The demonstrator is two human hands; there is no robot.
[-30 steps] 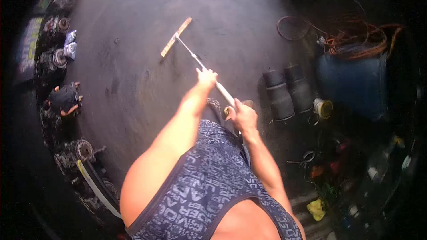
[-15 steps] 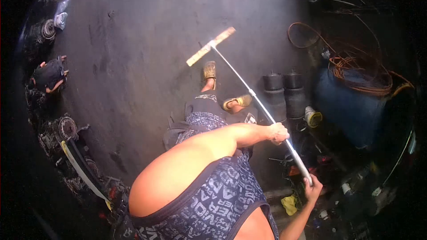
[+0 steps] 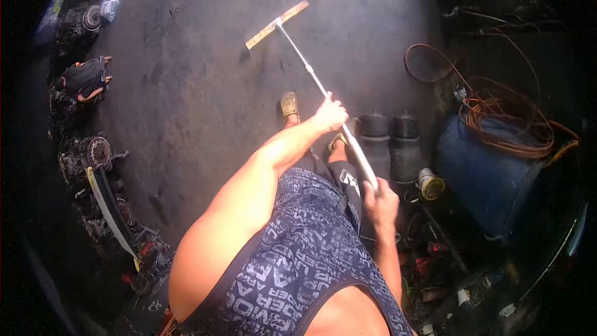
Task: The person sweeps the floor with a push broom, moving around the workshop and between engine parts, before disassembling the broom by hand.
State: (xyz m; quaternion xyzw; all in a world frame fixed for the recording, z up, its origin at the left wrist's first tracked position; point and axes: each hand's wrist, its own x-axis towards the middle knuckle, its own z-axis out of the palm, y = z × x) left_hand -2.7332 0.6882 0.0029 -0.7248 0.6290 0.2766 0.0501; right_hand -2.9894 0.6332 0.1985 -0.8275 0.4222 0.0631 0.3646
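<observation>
Since half a second ago, the long-handled floor tool (image 3: 310, 70) has slid forward, its crosswise head (image 3: 260, 37) now farther from the person's feet, and both hands have come in from the right, nearer the body's midline. The left hand (image 3: 331, 115) keeps its grip closed around the pole partway along; the right hand (image 3: 381, 202) is wrapped around the thicker near end, beside the hip. The pole slants away to the upper left, and the head lies out on the dark floor (image 3: 205, 87), ahead of the yellowish left shoe (image 3: 289, 106). Just right of the legs stand two black cylinders (image 3: 374, 146), with a white bucket (image 3: 429, 185) near them. Farther right is a blue barrel (image 3: 485, 180) with coiled orange hose (image 3: 491, 112) on top. Machine parts (image 3: 93, 152) line the left edge.
</observation>
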